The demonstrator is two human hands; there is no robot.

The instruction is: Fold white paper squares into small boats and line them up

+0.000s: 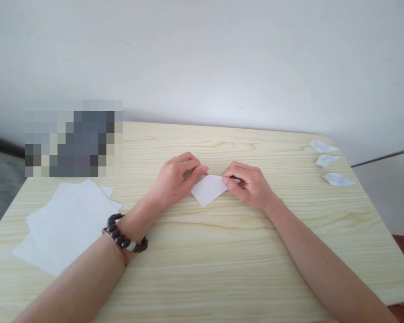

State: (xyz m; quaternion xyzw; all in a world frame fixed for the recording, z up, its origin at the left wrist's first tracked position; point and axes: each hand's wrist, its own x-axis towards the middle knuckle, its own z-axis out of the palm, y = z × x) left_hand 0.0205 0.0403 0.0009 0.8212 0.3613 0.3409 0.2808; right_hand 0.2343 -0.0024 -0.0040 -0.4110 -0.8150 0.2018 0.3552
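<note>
A small folded piece of white paper (209,189) lies near the middle of the table, between my two hands. My left hand (180,177) is at its left upper edge, thumb and fingers pinched together there. On the opposite side, my right hand (249,183) pinches the paper's right corner between thumb and fingers. The paper's lower point faces me, and parts of both sides are hidden behind my fingers. A dark beaded bracelet (121,240) circles my left wrist.
Several loose white sheets (70,224) overlap on the left of the wood-grain table (222,269). Three small folded paper pieces (338,179) sit in a column near the right edge. A pixelated dark object (81,148) is at the back left, before the white wall (222,63).
</note>
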